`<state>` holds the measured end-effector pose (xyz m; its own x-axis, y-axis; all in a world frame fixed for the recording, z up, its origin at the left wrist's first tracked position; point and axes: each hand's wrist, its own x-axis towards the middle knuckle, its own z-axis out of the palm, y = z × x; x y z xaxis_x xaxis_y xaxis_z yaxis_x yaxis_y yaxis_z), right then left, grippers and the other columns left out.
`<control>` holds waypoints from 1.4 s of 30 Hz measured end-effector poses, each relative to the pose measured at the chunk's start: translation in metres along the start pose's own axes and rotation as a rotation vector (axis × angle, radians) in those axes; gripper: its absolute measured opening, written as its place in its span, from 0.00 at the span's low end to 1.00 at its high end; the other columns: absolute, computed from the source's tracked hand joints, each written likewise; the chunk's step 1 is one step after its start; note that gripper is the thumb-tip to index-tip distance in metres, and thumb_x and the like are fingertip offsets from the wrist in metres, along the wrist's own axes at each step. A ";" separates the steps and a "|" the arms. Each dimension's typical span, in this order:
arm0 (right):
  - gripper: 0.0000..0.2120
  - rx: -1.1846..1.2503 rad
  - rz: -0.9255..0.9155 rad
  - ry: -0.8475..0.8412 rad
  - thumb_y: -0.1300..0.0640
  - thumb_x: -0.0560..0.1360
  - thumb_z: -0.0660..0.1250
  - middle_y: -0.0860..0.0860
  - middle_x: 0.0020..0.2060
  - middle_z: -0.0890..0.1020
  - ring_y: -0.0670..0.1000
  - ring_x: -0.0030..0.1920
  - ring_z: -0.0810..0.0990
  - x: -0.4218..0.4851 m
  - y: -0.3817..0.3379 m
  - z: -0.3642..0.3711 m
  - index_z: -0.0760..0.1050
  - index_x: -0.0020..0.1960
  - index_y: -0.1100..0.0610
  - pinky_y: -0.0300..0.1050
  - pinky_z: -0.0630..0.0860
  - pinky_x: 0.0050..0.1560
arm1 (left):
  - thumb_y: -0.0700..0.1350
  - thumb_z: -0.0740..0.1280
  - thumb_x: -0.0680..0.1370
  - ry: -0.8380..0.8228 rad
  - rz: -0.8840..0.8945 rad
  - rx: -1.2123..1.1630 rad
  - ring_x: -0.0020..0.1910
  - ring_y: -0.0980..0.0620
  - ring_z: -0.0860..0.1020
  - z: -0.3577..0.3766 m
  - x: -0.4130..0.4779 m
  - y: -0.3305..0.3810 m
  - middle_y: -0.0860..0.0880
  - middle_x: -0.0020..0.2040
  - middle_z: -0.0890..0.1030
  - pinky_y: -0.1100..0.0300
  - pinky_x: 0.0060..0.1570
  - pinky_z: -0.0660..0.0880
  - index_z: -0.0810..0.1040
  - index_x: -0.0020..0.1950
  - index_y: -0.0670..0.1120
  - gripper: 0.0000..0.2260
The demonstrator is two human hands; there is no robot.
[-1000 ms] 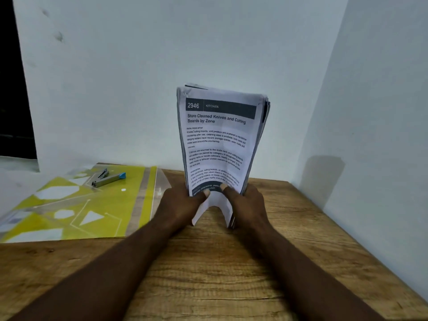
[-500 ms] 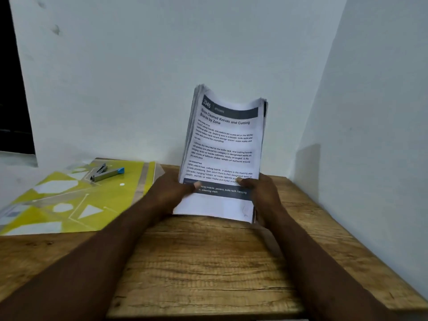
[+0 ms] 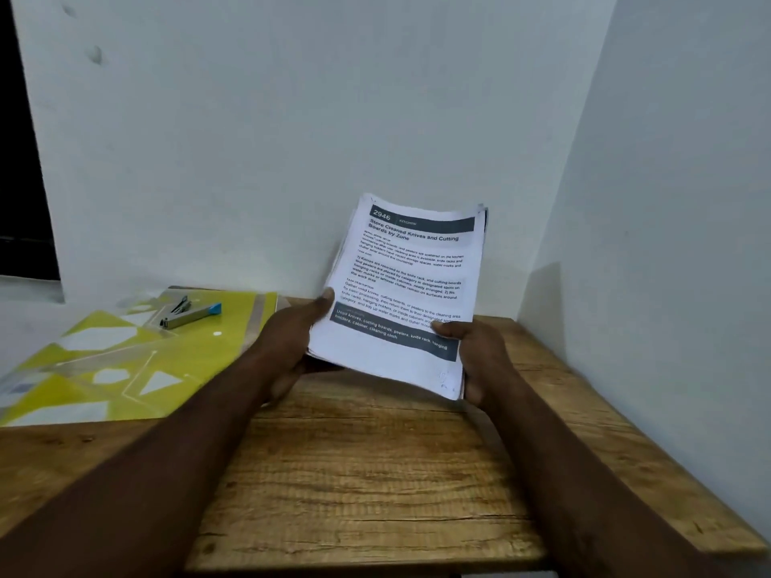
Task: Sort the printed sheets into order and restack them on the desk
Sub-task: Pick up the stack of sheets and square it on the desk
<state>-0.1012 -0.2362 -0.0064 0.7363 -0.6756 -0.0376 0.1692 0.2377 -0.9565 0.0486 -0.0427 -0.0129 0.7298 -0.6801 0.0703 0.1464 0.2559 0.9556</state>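
Wooden desk (image 3: 354, 473): thick printed stack (image 3: 409, 285) tilted, header 2946; fingers (image 3: 324, 298) pinching both edges.

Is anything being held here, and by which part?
The stack of printed sheets, held by both hands: left hand grips its lower left edge, right hand its lower right edge.

Plain white plastered back wall (image 3: 250, 139) fills twelve o'clock, with two small dark scuff marks (image 3: 97, 55) up at eleven. At three o'clock a white side wall (image 3: 688, 202) meets it in a corner, and a soft grey shadow (image 3: 538, 294) sits low on that side. Out at nine, a black opening (image 3: 21, 181), window or not I cannot tell, above a pale white ledge (image 3: 29, 294). Down at six, the rough-grained brown wooden desk (image 3: 354, 473) runs into the corner under soft, even light.
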 end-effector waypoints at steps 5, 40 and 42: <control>0.14 -0.013 -0.030 0.003 0.68 0.77 0.68 0.60 0.53 0.88 0.67 0.55 0.86 0.000 0.000 0.001 0.80 0.63 0.61 0.69 0.81 0.60 | 0.62 0.67 0.79 -0.092 0.025 -0.034 0.62 0.42 0.84 -0.002 0.002 0.003 0.44 0.62 0.86 0.40 0.64 0.78 0.81 0.68 0.46 0.25; 0.07 -0.244 -0.469 -0.113 0.58 0.82 0.69 0.52 0.50 0.89 0.56 0.49 0.89 -0.011 -0.007 0.010 0.83 0.57 0.55 0.49 0.86 0.46 | 0.49 0.79 0.74 0.202 0.878 0.831 0.52 0.52 0.84 0.023 0.004 0.144 0.53 0.56 0.85 0.56 0.57 0.80 0.64 0.79 0.62 0.38; 0.07 -0.233 -0.471 -0.113 0.58 0.82 0.69 0.53 0.50 0.89 0.56 0.49 0.89 -0.011 -0.007 0.011 0.83 0.58 0.56 0.48 0.86 0.46 | 0.50 0.77 0.75 0.253 0.979 1.217 0.56 0.46 0.82 0.030 0.004 0.167 0.51 0.59 0.84 0.52 0.60 0.77 0.61 0.81 0.64 0.39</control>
<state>-0.1033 -0.2227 0.0043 0.6842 -0.5890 0.4302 0.3577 -0.2430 -0.9017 0.0563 -0.0234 0.1557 0.3224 -0.4298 0.8434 -0.9391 -0.2569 0.2281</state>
